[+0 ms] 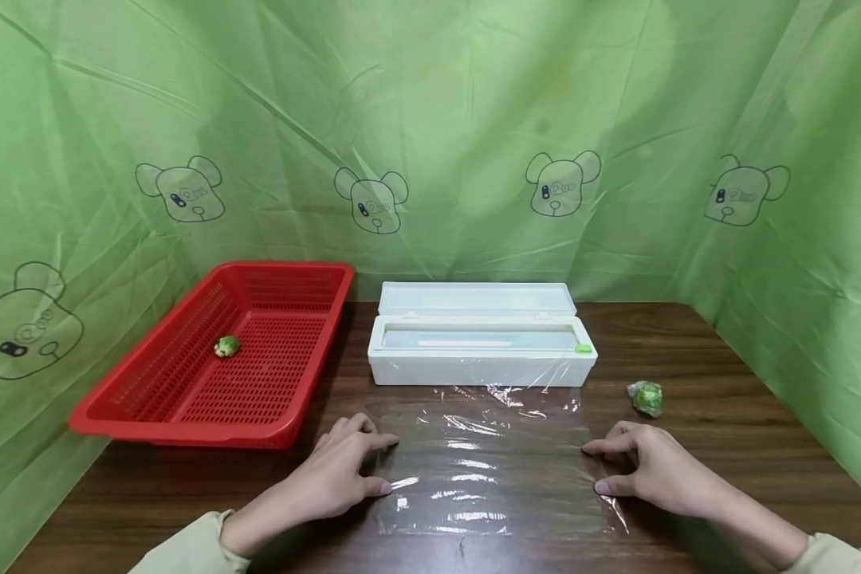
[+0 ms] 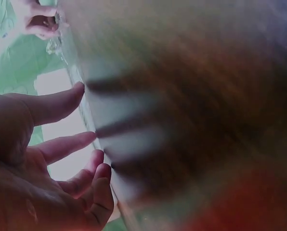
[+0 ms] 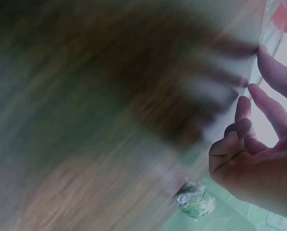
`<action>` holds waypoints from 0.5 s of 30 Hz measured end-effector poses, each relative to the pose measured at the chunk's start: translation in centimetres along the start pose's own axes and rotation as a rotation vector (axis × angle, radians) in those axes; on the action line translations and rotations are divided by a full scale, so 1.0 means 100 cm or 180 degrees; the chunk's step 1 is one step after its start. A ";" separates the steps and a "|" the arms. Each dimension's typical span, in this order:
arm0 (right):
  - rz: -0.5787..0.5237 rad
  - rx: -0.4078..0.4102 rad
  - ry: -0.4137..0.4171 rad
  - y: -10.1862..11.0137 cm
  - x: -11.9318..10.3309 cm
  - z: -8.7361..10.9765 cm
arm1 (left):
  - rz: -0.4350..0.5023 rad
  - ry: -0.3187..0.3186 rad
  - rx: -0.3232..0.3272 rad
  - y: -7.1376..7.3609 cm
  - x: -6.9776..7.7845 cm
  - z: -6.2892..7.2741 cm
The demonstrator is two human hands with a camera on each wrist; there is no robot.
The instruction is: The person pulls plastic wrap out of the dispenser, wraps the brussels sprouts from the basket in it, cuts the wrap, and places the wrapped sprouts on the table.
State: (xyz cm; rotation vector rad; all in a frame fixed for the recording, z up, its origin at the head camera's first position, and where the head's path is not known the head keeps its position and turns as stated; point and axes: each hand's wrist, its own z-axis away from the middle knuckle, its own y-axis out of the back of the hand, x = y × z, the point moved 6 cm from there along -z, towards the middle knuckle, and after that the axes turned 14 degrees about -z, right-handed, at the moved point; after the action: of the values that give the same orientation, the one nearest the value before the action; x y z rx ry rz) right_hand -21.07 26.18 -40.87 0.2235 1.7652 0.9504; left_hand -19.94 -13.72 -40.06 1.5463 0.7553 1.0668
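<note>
A sheet of clear plastic wrap (image 1: 466,470) lies on the wooden table, stretching from the front of a white wrap dispenser box (image 1: 481,371). At its left edge my left hand (image 1: 333,470) touches down with thumb and forefinger spread apart. In the left wrist view, the fingertips (image 2: 90,136) rest right at the table surface. My right hand (image 1: 653,466) is at the sheet's right edge, thumb and forefinger also apart, tips on the film. Beyond it sits a small green vegetable wrapped in film (image 1: 646,398), like a brussels sprout, seen too in the right wrist view.
A red perforated basket (image 1: 301,430) stands at the left with one unwrapped brussels sprout (image 1: 226,345) inside. The dispenser's lid (image 1: 477,300) is raised at the back, and a green slider (image 1: 583,348) sits at its right end. Green cloth (image 1: 459,104) surrounds the table.
</note>
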 end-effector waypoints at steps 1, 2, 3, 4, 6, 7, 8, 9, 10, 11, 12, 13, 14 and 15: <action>-0.0052 -0.0009 0.0002 0.001 0.000 -0.001 | 0.0021 0.0001 -0.0010 0.000 0.000 0.000; -0.0114 -0.0010 0.0018 0.002 0.001 -0.001 | 0.0036 -0.0012 -0.0017 0.001 0.000 -0.001; -0.0170 -0.0007 0.0035 0.003 0.001 -0.002 | 0.0060 -0.0020 -0.0023 0.002 -0.001 -0.001; -0.0235 0.0002 0.0050 0.004 0.001 -0.002 | 0.0087 -0.0023 -0.0029 0.003 -0.001 0.000; -0.0382 0.0021 0.0075 0.006 0.001 -0.003 | 0.0139 -0.0029 -0.0030 0.004 -0.003 0.000; -0.0429 0.0037 0.0079 0.008 0.001 -0.004 | 0.0164 -0.0036 -0.0024 0.004 -0.003 0.001; -0.0449 0.0056 0.0079 0.009 0.001 -0.004 | 0.0186 -0.0041 -0.0017 0.005 -0.004 0.001; -0.0474 0.0062 0.0053 0.009 0.002 -0.005 | 0.0204 -0.0042 -0.0009 0.005 -0.005 0.001; -0.0493 0.0072 0.0027 0.010 0.002 -0.006 | 0.0213 -0.0050 0.0000 0.005 -0.005 0.001; -0.0494 0.0078 0.0007 0.010 0.001 -0.006 | 0.0211 -0.0057 0.0009 0.005 -0.006 0.001; -0.0477 0.0085 -0.0003 0.010 0.001 -0.007 | 0.0208 -0.0064 0.0017 0.005 -0.006 0.001; -0.0431 0.0090 0.0001 0.010 0.000 -0.007 | 0.0200 -0.0068 0.0022 0.005 -0.007 0.000; -0.0392 0.0087 0.0004 0.010 0.000 -0.008 | 0.0190 -0.0069 0.0025 0.005 -0.007 0.000; -0.0347 0.0083 0.0031 0.009 -0.001 -0.008 | 0.0178 -0.0063 0.0025 0.005 -0.007 0.000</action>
State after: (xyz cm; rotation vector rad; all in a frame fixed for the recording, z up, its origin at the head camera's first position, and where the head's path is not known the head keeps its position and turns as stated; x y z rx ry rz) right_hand -22.04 26.34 -40.07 0.1381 1.7809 0.8520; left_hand -20.25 -14.44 -39.80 1.5905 0.7073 1.0890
